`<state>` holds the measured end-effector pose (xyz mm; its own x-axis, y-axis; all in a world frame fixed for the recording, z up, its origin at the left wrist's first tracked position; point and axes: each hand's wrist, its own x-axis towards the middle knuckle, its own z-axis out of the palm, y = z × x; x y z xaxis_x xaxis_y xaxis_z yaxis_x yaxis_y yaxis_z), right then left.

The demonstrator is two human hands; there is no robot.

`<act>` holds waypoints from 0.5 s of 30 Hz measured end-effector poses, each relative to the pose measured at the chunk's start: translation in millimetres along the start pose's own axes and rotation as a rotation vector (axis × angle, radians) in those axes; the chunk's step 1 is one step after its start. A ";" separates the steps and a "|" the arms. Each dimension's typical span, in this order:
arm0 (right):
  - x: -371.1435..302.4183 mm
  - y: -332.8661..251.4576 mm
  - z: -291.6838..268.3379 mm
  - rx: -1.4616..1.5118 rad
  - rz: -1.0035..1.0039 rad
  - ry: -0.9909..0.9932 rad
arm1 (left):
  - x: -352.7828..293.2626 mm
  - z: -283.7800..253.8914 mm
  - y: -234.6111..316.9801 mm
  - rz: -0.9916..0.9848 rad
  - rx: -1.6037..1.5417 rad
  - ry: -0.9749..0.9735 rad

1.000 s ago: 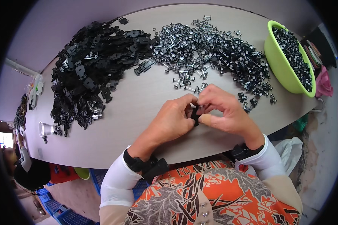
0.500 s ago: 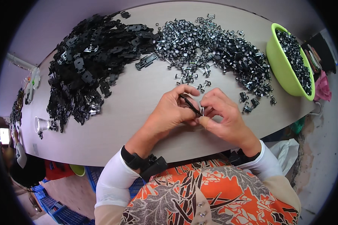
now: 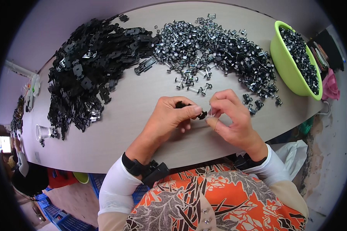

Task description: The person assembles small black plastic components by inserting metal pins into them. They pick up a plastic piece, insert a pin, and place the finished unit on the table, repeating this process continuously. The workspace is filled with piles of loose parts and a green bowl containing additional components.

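Observation:
My left hand [image 3: 164, 117] is closed on a black plastic toy car chassis [image 3: 202, 115], its thumb lying across the top. Part of the chassis is covered by the thumb and fingers. Close beside its right end, my right hand [image 3: 235, 120] pinches a thin, pale metal axle [image 3: 211, 111] between thumb and fingertips. Whether the axle touches the chassis I cannot tell. Beyond my hands lie several loose wheel-and-axle sets [image 3: 194, 90], at the front of a large heap of wheel sets [image 3: 204, 42].
A big pile of black chassis [image 3: 88, 73] covers the table's left side. To the right stands a green basin [image 3: 293, 73] full of wheel sets. A clear plastic cup [image 3: 44, 132] lies near the left edge of the table [image 3: 115, 142]. Another person [image 3: 25, 169] sits far left.
The chassis has turned in my left hand, whose thumb now lies over it. My right hand still pinches the axle near its end.

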<state>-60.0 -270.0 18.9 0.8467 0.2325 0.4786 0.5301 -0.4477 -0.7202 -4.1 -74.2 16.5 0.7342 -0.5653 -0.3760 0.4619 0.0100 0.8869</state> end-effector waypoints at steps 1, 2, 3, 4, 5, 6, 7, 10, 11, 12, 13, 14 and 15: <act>3.6 -2.6 -2.8 -0.086 -0.079 0.017 | 0.2 0.6 -0.3 -0.012 -0.074 0.013; 6.0 -3.8 -4.2 -0.173 -0.158 0.035 | 0.6 1.8 -0.6 -0.024 -0.148 0.025; 5.8 -4.0 -2.9 -0.175 -0.187 0.027 | 1.5 3.5 -1.4 -0.038 -0.222 0.032; 5.9 -4.1 0.6 -0.177 -0.216 0.019 | 2.4 4.8 -2.4 -0.047 -0.250 0.020; 6.0 -3.7 4.3 -0.179 -0.245 0.012 | 3.3 5.9 -3.6 -0.057 -0.278 0.008; 5.8 -2.4 8.3 -0.209 -0.244 0.023 | 3.5 6.0 -5.3 -0.067 -0.309 -0.001; 5.1 -2.1 9.0 -0.209 -0.221 0.022 | 3.4 5.0 -6.3 -0.073 -0.323 -0.030; 2.9 -1.8 9.5 -0.209 -0.165 0.017 | 3.0 2.9 -8.6 -0.078 -0.351 -0.088; 2.6 -1.1 8.4 -0.208 -0.156 0.015 | 2.8 3.8 -9.0 -0.069 -0.350 -0.086; 2.8 -0.6 7.6 -0.206 -0.149 0.011 | 2.7 4.9 -9.8 -0.059 -0.350 -0.083; 3.0 -1.1 7.5 -0.197 -0.144 0.007 | 3.0 6.4 -12.5 -0.024 -0.347 -0.077; 3.4 -1.9 7.4 -0.187 -0.140 0.003 | 3.3 8.2 -16.6 0.011 -0.345 -0.071; 3.6 -2.8 6.0 -0.185 -0.134 0.002 | 4.1 10.5 -18.6 0.048 -0.341 -0.072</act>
<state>-58.2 -262.7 19.7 0.7689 0.2987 0.5653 0.6202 -0.5633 -0.5459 -14.9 -85.4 1.2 0.7277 -0.6141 -0.3055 0.5764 0.3060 0.7577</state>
